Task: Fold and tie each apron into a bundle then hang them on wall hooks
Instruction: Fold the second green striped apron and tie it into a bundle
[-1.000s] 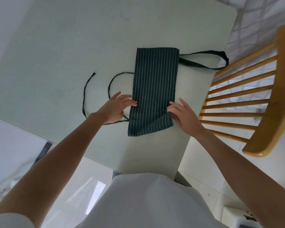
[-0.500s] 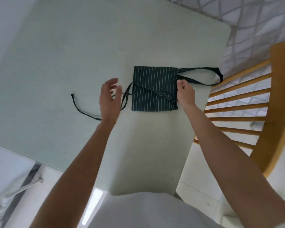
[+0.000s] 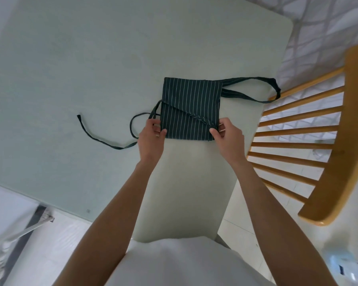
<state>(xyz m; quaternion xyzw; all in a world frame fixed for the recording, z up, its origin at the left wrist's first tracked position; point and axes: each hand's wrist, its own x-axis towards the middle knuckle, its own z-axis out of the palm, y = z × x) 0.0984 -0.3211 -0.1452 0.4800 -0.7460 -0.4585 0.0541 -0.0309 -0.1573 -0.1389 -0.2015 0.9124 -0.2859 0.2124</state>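
From the head camera, a folded apron [image 3: 191, 109] lies flat on a pale green table [image 3: 74, 79]. It is dark green with thin white stripes, and it sits a bit to the right of the middle of the table, near the table's right edge. One folded flap runs slantwise across its near half.

The left hand [image 3: 152, 135] pinches the apron's near left corner, at about 7 o'clock on the cloth, with its thumb on top. The right hand [image 3: 227, 133] pinches the near right corner, at about 5 o'clock, with fingers curled around the edge. Both corners look a little lifted, but it is hard to be sure.

A thin waist tie [image 3: 103, 139] comes out from the left side of the apron, at about 9 o'clock. It loops and trails off across the table to the left. A neck strap [image 3: 254, 87] makes a long loop at about 2 o'clock, reaching to the table's right edge.

A wooden chair [image 3: 327, 145] with a slatted back stands just beside the table, at 3 o'clock.
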